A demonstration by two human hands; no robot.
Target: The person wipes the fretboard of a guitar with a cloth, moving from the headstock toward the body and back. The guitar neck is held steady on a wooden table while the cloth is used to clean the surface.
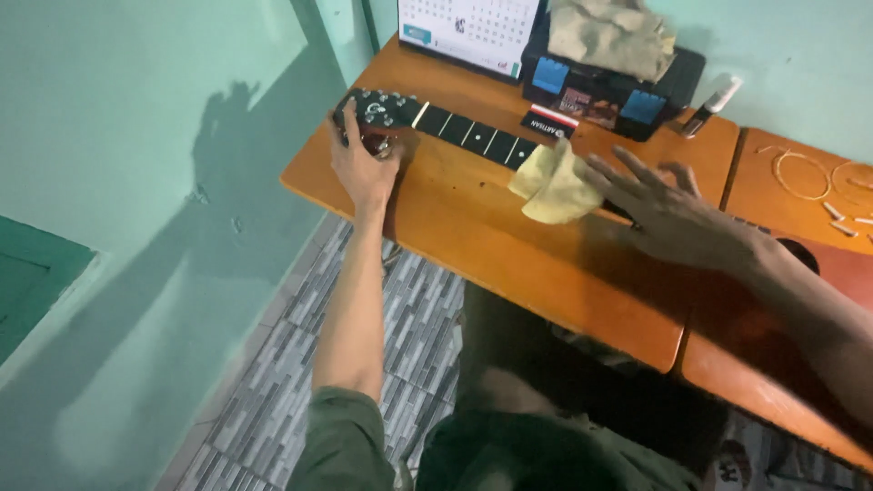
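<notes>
Guitar neck (473, 135) lies across the orange desk (509, 264), running from the near left corner toward the right, headstock (375, 111) at the left end, no strings visible on the dark fretboard. Left hand (362, 162) at the desk's left edge: fingers curled round the headstock from below, gripping it, thumb side up. Tuning pegs show above and below the hand. Yellow cloth (555, 186) sits bunched on the neck, mid-desk. Right hand (668, 214) just right of it, palm down, fingers spread and nearly flat, fingertips touching the cloth's edge; not closed on anything. Guitar body (818, 273), reddish, lies partly under the right forearm at the desk's right side. Along the far edge, left to right: calendar (468, 32), black box (609, 86) with a tan rag (609, 32) on top, small spray bottle (714, 105). Coiled string (800, 173) near the far right corner.
</notes>
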